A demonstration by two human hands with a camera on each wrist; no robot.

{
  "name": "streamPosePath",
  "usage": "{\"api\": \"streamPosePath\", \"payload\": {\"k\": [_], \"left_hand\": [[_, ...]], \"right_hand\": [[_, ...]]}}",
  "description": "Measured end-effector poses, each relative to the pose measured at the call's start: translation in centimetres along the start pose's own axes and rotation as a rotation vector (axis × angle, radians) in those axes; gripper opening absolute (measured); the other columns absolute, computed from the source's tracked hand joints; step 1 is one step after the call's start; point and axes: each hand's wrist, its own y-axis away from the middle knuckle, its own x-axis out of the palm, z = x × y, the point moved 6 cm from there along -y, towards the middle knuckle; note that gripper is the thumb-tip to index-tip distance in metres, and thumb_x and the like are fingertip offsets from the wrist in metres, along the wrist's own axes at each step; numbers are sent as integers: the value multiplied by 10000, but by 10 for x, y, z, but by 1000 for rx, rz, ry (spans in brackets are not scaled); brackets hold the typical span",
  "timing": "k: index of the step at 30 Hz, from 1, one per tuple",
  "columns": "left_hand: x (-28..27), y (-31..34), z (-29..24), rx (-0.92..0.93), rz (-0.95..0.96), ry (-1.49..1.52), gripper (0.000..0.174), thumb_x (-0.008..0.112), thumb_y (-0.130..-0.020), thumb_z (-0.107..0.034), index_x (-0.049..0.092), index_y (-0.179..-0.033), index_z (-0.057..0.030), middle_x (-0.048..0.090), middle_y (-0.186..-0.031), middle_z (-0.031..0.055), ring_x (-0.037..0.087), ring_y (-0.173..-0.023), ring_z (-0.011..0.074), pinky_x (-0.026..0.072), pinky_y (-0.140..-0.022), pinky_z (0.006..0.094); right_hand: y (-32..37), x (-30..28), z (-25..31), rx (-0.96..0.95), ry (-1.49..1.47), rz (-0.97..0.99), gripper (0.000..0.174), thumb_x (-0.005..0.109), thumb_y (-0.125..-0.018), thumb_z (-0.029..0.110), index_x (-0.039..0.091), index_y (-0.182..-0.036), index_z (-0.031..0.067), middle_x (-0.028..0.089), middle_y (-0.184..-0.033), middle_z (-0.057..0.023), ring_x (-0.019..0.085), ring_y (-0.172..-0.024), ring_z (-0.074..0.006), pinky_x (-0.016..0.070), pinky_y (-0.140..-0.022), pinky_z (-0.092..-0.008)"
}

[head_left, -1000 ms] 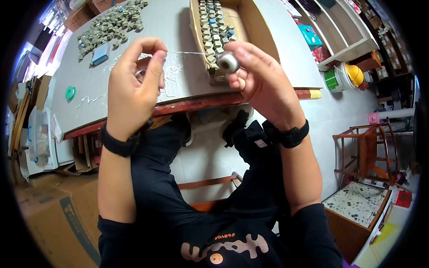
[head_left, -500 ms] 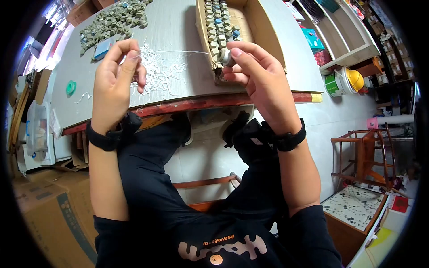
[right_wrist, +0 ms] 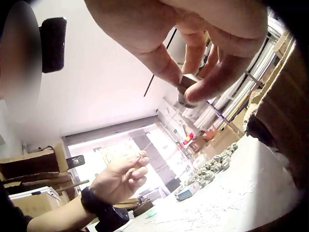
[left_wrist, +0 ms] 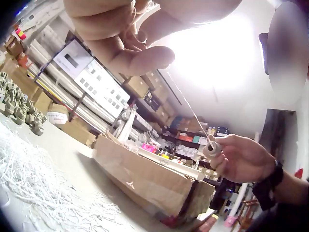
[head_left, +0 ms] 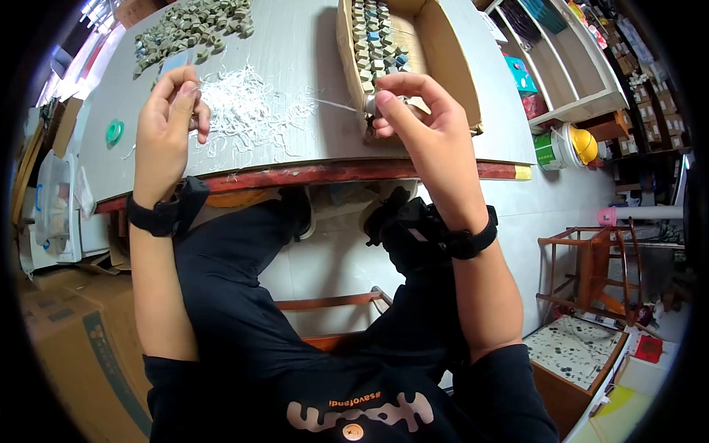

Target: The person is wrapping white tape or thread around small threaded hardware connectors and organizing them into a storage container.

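Observation:
My left hand (head_left: 164, 129) is raised above the table's front edge, thumb and index finger pinching the end of a thin white strand (left_wrist: 186, 100). In the left wrist view that strand runs taut to a small round grey part (left_wrist: 211, 150) with a hole through it. My right hand (head_left: 432, 129) grips this part between thumb and fingers, near the box's front end. Below, loose white strands (head_left: 240, 103) lie heaped on the table (head_left: 295, 44). In the right wrist view, the right fingers partly hide the part.
An open cardboard box (head_left: 465, 88) holds rows of grey-green pieces (head_left: 362, 44). More such pieces (head_left: 196, 29) are piled at the back left, a blue-and-white small box (head_left: 176, 62) in front of them. A green ring (head_left: 114, 133) lies at the table's left. A wooden stool (head_left: 591, 266) stands right.
My left hand has moved left, away from the right hand, drawing the white strand out longer. The right hand stays near the box with the grey part. More of the strand heap shows.

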Motion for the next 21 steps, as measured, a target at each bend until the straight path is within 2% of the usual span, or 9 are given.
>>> {"api": "streamPosePath", "payload": {"k": [3, 6, 10, 17, 21], "left_hand": [[-8, 1, 5, -5, -11, 0, 211, 462, -1020, -188, 512, -1152, -31, 493, -691, -5, 467, -603, 50, 376, -538, 177], [-18, 0, 9, -30, -93, -25, 220, 461, -1021, -192, 515, -1158, -29, 488, -696, -8, 462, -602, 48, 377, -537, 177], [-44, -11, 24, -7, -144, -45, 254, 476, -1017, -217, 519, -1161, -13, 492, -713, -7, 456, -604, 49, 380, -543, 179], [-113, -27, 76, -55, -328, -166, 263, 490, -1012, -225, 534, -1149, -5, 510, -722, -9, 467, -609, 55, 392, -548, 192], [-126, -27, 89, -66, -417, -356, 253, 522, -996, -224, 569, -1121, -9, 526, -762, -8, 496, -632, 55, 414, -555, 196]], "right_hand": [[-4, -8, 2, 0, -58, -72, 239, 633, -894, 136, 605, -1074, -18, 624, -937, -31, 595, -746, -71, 496, -675, -191], [-7, -16, 4, 16, -87, -74, 234, 619, -920, 104, 602, -1114, -26, 619, -944, -36, 585, -722, -72, 492, -721, -209], [-9, -23, 4, -13, -106, -64, 227, 605, -924, 92, 597, -1122, -18, 610, -952, -38, 574, -734, -86, 484, -706, -215], [-10, -45, 0, -20, -74, -104, 226, 624, -898, 103, 613, -1083, -26, 619, -961, -45, 585, -751, -85, 494, -707, -211], [-10, -65, 2, -58, -61, -179, 219, 622, -903, 93, 611, -1091, -21, 618, -936, -40, 585, -752, -83, 497, -708, -213]]}}
